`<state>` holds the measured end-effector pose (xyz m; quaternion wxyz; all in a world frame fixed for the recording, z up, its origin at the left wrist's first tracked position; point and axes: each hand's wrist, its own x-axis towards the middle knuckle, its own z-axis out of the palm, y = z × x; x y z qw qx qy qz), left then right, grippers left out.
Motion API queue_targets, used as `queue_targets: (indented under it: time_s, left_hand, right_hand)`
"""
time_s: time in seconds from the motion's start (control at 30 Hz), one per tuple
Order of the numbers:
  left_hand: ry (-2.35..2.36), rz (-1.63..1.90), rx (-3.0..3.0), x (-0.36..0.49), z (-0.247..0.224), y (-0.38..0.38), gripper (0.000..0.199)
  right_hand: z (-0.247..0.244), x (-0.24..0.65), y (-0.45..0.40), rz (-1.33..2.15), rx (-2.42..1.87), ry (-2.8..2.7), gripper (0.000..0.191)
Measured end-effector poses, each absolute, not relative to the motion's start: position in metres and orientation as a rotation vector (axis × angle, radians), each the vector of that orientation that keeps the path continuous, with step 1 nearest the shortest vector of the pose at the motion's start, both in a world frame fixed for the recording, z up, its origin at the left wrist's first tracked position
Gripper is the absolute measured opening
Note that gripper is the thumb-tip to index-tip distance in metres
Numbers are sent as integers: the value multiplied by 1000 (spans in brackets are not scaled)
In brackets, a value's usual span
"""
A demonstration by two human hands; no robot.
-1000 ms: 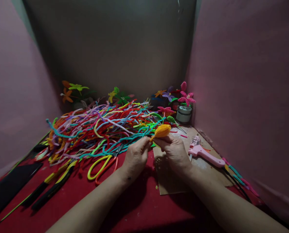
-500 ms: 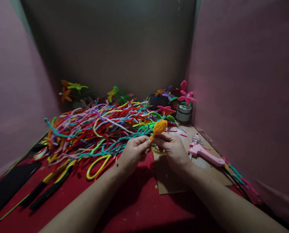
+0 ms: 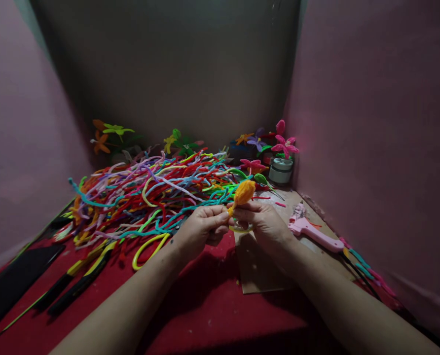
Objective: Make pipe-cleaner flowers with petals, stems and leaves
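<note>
Between my two hands, an orange pipe-cleaner flower bud [image 3: 244, 192] stands tilted up to the right. My left hand [image 3: 201, 224] pinches its thin lower end between thumb and forefinger. Just under the bud's wide part, my right hand [image 3: 262, 227] grips it from the other side, fingers closed. The tips of the fingers partly hide the bud's base. Below the hands lies a piece of cardboard [image 3: 259, 271], and a yellow ring-shaped thing shows in part behind my right fingers.
A heap of coloured pipe cleaners [image 3: 142, 192] covers the back left. Scissors [image 3: 146, 251] and yellow-black pliers [image 3: 83, 276] lie left. At right rests a pink glue gun [image 3: 316, 234]. Finished pipe-cleaner flowers [image 3: 285, 145] stand behind, one in a small pot [image 3: 280, 170]. Walls close both sides.
The orange bud stays held in both hands and is slightly higher. My left hand has shifted a little left, now covering more of the scissors.
</note>
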<state>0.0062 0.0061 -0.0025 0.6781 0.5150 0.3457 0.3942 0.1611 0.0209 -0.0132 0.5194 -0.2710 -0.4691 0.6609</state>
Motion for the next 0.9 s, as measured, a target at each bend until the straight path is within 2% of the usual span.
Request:
queue_targets:
  time_s: [0.17, 0.3, 0.47, 0.63, 0.9]
  left_hand:
    - [803, 887, 1246, 9, 3, 3, 26]
    - [980, 970, 1451, 17, 6, -1, 30]
    - [1222, 1159, 1782, 21, -3, -2, 15]
    - [1227, 1286, 1780, 18, -5, 1, 18]
    - [1041, 1113, 1428, 16, 9, 1, 21]
  right_hand:
    - [-14, 162, 19, 1459, -657, -1193, 8]
    - [-15, 160, 18, 1338, -703, -1199, 6]
    - [-12, 158, 16, 1300, -770, -1151, 9]
    - [-11, 156, 13, 1391, -741, -1162, 11]
    - [-17, 165, 21, 1688, -622, -1203, 20]
